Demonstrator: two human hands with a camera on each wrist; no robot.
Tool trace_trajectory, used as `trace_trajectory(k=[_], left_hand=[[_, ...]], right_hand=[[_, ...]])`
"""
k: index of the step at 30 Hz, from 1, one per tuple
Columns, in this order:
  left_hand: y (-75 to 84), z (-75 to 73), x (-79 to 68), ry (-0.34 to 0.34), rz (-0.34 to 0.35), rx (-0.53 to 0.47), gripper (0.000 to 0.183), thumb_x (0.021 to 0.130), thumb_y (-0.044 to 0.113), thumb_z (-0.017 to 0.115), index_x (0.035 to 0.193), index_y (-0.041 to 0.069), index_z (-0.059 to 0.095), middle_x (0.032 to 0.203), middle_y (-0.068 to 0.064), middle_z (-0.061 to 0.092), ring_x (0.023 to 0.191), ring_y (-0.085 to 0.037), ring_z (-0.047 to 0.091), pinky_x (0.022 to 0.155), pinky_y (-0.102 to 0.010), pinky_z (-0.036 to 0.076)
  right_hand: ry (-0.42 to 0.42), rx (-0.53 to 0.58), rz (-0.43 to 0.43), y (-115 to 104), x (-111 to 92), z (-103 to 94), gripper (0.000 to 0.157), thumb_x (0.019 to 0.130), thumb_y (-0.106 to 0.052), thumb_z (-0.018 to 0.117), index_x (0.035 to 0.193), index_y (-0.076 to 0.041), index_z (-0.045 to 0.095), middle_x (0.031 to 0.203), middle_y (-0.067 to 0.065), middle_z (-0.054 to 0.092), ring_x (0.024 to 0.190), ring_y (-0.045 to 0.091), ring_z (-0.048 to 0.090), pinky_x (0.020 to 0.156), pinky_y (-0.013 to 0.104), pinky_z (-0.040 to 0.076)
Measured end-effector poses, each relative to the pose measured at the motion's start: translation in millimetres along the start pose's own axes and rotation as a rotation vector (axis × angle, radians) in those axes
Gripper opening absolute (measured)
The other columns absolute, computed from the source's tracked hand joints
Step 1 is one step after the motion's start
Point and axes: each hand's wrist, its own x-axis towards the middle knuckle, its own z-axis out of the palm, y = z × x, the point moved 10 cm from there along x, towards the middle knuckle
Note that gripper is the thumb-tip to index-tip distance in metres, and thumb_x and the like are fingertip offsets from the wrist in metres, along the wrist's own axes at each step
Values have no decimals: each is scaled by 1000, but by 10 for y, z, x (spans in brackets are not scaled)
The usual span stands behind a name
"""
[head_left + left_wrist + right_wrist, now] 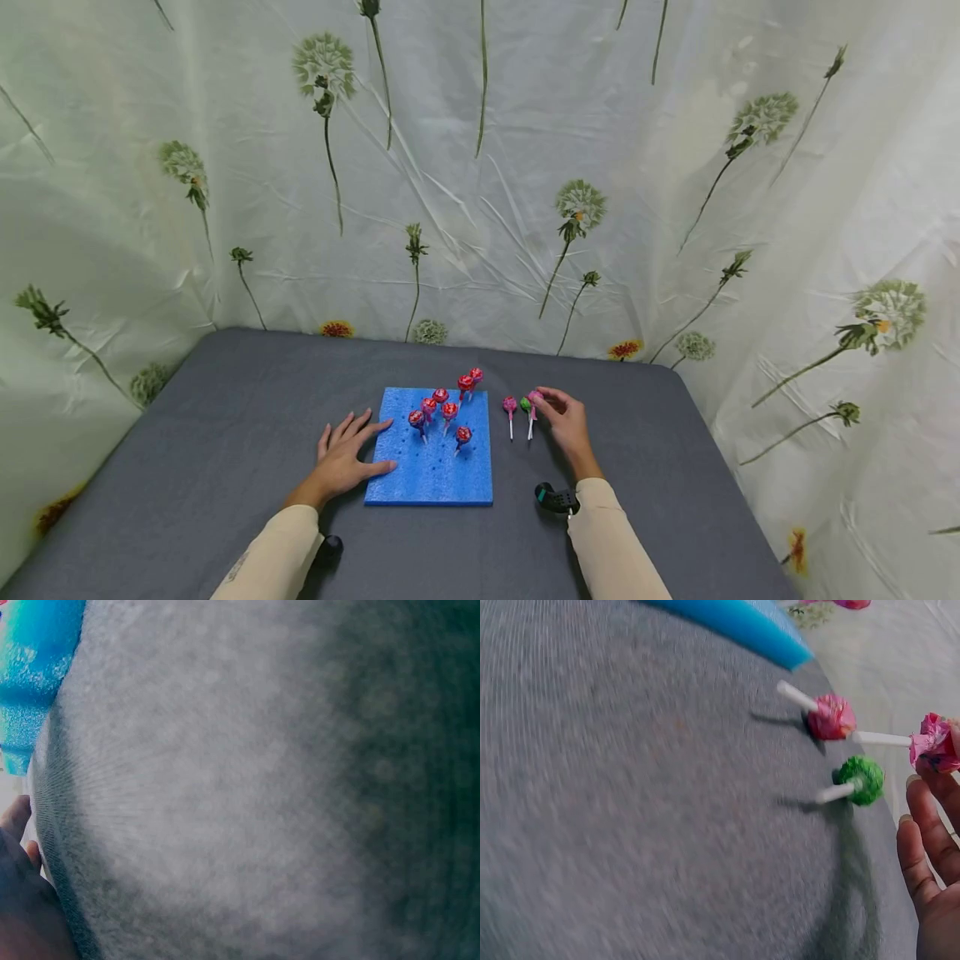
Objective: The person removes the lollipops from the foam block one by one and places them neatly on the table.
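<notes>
My right hand [570, 427] pinches a pink-wrapped lollipop [930, 748] by its head, its white stick pointing away from the fingers in the right wrist view. Just beneath it on the table lie a green lollipop [863, 781] and another pink lollipop [831, 717]. The left hand [341, 463] is spread at the left edge of a blue foam board [427, 490], thumb and forefinger resting on its border. Several red-wrapped lollipops [449, 411] stand by their sticks in the board, mostly toward its back and middle, amid rows of small holes.
A grey cloth-covered table [225, 433] carries the board near its middle. Behind it hangs a white curtain [465, 208] printed with dandelions. Dark wrist devices [557, 498] sit by both sleeves.
</notes>
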Motion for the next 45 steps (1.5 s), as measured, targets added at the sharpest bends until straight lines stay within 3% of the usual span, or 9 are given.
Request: trace_trajectory(k=[6, 17, 22, 25, 28, 37, 45], left_hand=[[-14, -6, -3, -4, -3, 0, 81, 77, 55, 73, 144, 17, 46, 155, -24, 24, 142, -47, 6, 108, -65, -11], [-1, -42, 12, 1, 18, 4, 80, 77, 55, 73, 144, 17, 47, 154, -24, 26, 142, -47, 8, 108, -65, -9], [4, -26, 12, -5, 12, 5, 81, 77, 55, 73, 144, 18, 47, 154, -24, 25, 142, -47, 8, 108, -65, -9], [0, -14, 7, -8, 9, 5, 81, 77, 55, 73, 144, 17, 47, 154, -24, 25, 142, -46, 7, 108, -65, -10], [-9, -11, 4, -5, 8, 4, 81, 77, 55, 73, 144, 17, 47, 154, -24, 25, 142, -47, 8, 108, -65, -9], [-17, 8, 10, -3, 12, -7, 82, 77, 58, 72, 144, 18, 47, 154, -24, 25, 142, -46, 8, 109, -64, -10], [-11, -7, 10, 3, 8, -7, 82, 77, 57, 72, 144, 17, 47, 154, -25, 25, 142, -47, 7, 108, -65, -10]], right_hand=[[-14, -32, 32, 70, 57, -53, 25, 91, -8, 67, 110, 9, 67, 104, 23, 69, 78, 4, 57, 66, 17, 44], [-43, -101, 121, 283, 149, -126, 25, 90, -9, 68, 109, 8, 68, 102, 19, 69, 80, 4, 58, 68, 18, 47], [-66, -130, 79, 305, 143, -152, 28, 90, -14, 69, 108, 8, 68, 101, 19, 69, 84, 11, 60, 70, 23, 48], [-79, -85, 9, 264, 136, -168, 28, 89, -18, 71, 104, 6, 70, 95, 15, 71, 82, 14, 60, 68, 24, 48], [-85, -70, -8, 257, 133, -178, 28, 88, -21, 72, 102, 3, 71, 92, 12, 71, 80, 13, 60, 66, 23, 46], [-92, -213, 157, 454, 182, -142, 27, 91, -13, 67, 111, 6, 68, 106, 18, 69, 89, 15, 60, 76, 25, 47], [-64, -219, 185, 457, 160, -125, 30, 90, -15, 70, 113, 4, 68, 107, 18, 68, 88, 17, 58, 76, 28, 46]])
